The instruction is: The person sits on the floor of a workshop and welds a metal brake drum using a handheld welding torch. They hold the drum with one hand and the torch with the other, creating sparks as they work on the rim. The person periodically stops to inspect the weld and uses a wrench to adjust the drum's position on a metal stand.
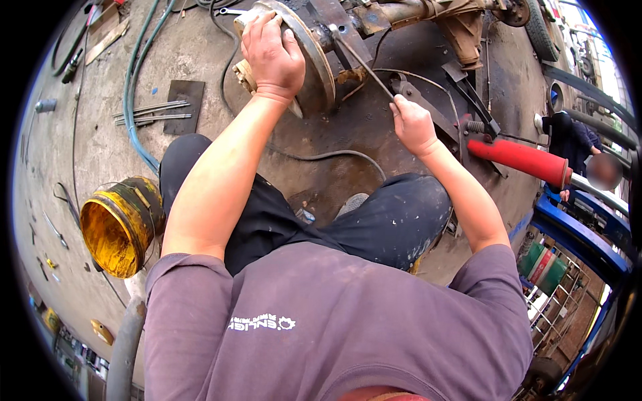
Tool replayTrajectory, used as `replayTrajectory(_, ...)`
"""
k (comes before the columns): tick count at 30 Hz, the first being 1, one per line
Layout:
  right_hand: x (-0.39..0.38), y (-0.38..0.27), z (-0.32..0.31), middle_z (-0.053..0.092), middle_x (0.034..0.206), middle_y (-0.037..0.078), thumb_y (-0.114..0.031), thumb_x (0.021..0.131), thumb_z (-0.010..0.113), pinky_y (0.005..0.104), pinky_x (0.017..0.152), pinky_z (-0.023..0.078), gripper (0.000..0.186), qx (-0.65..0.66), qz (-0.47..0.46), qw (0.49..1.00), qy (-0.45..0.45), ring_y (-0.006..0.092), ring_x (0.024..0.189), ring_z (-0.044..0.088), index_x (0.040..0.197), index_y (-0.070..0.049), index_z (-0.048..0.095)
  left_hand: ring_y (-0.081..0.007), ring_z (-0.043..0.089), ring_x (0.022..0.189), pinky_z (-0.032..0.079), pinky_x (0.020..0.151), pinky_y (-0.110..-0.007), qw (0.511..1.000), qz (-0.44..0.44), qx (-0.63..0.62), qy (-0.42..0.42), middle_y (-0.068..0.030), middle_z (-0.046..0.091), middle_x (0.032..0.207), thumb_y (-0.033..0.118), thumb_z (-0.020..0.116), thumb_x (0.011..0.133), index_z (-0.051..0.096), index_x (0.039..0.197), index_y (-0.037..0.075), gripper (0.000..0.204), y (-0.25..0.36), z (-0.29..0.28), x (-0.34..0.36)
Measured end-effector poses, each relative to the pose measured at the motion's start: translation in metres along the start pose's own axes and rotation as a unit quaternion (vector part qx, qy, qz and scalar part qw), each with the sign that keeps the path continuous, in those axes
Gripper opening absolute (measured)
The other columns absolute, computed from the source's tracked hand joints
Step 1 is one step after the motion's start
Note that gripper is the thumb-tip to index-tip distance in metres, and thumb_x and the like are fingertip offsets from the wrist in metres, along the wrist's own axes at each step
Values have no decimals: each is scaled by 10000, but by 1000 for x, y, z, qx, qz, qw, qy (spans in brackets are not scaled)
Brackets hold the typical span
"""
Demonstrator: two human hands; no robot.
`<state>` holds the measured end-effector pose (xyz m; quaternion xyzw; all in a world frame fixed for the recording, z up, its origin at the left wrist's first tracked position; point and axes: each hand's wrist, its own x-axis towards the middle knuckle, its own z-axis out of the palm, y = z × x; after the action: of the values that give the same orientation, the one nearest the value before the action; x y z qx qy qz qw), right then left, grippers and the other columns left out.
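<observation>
My left hand has its fingers curled over a round metal brake drum at the top centre, beside a brass-coloured hub. My right hand is closed on a long metal bar. The bar's upper end meets a dark steel bracket on the rusty axle housing, just right of the drum. I cannot make out exactly how it engages there. Below the axle, black hoses lie on the stained floor between my legs.
A yellow-stained bucket lies at left, near blue hoses and rods on a steel plate. A red cylinder juts in from the right. A crouching co-worker is beyond it, near blue steel frames.
</observation>
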<state>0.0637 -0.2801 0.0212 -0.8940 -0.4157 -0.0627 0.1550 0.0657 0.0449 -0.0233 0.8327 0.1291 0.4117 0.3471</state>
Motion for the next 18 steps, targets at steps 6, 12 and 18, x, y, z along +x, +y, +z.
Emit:
replayTrajectory(6,22,25,4,673,845,224,-83,935,636,476,673,539,196,37,51,996,-56,414,776,661,1113,-2,633,-368,523,1247,355,1123,-464,999,30,10,-5,-158,638,1267,109,618,888,658,1142,-7,282,10,-9,5)
replayTrajectory(12,12,21,5,689,872,241,-72,935,655,433,705,564,173,31,26,999,-24,400,792,684,1078,26,653,-362,537,1233,359,1118,-466,999,33,-5,6,-151,649,1247,115,629,882,664,1139,0,284,8,-7,5)
replayTrajectory(18,19,5,-1,675,857,250,-89,955,620,471,696,542,182,39,9,998,50,410,802,677,1108,12,616,-420,537,1220,377,1113,-491,1000,-6,4,4,-228,625,1226,74,603,870,640,1148,-29,299,17,-19,6)
